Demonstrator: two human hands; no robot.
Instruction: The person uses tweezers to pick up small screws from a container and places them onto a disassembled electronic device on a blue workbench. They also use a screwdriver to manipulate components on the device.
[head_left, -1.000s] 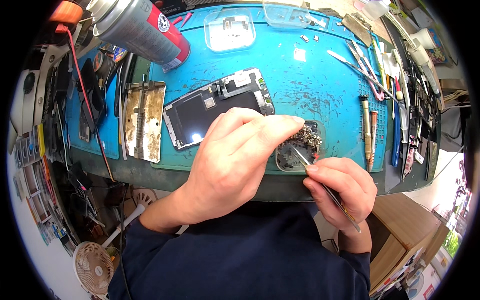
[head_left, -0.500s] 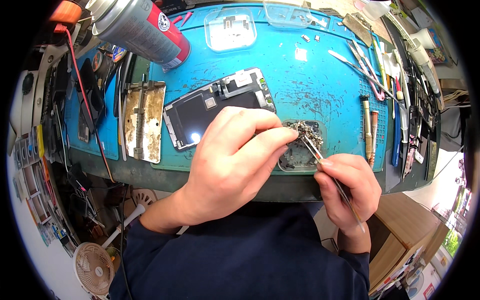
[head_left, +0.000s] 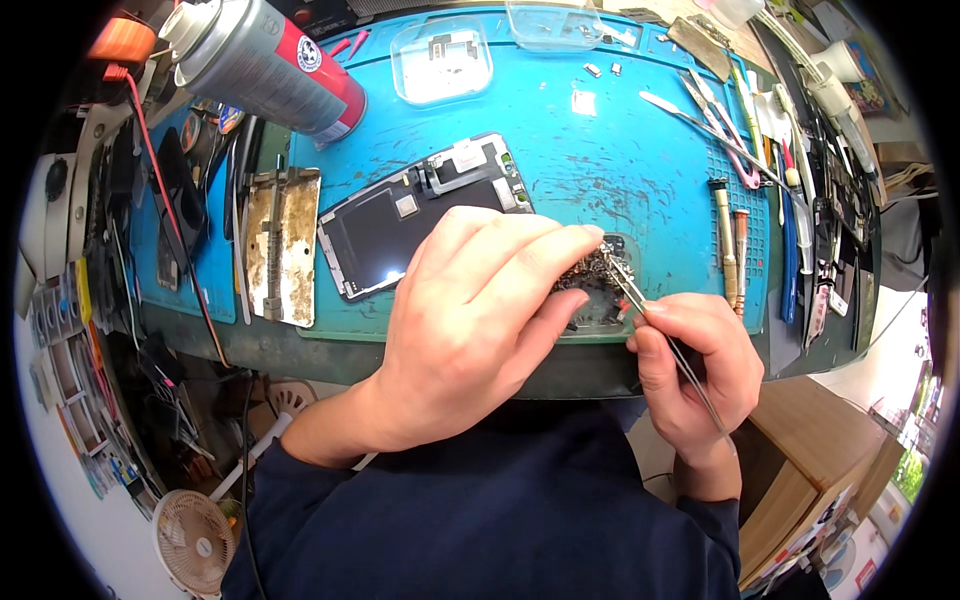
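In my right hand point(head_left: 705, 365) is a pair of metal tweezers point(head_left: 690, 377), gripped between thumb and fingers. Their tips reach into a heap of tiny metal parts point(head_left: 597, 272), too small to name singly. The heap lies in a small clear plastic box point(head_left: 638, 262) near the mat's front edge. My left hand point(head_left: 465, 320) hovers at the box's left side, with its fingers stretched over the heap and the thumb held apart from them. A phone screen assembly point(head_left: 370, 235) lies face down behind my left hand, which covers its lower right part.
A spray can point(head_left: 275, 75) stands at the back left, near a clear box of small parts point(head_left: 442, 62). A stained metal holder point(head_left: 300, 240) lies left of the screen assembly. Scissors point(head_left: 725, 135), screwdrivers point(head_left: 725, 240) and other tools line the right side of the blue mat point(head_left: 570, 160).
My left thumb and fingers have spread from a pinch over the box. The tweezer tips have moved slightly up among the small parts. The whole view has shifted a little.
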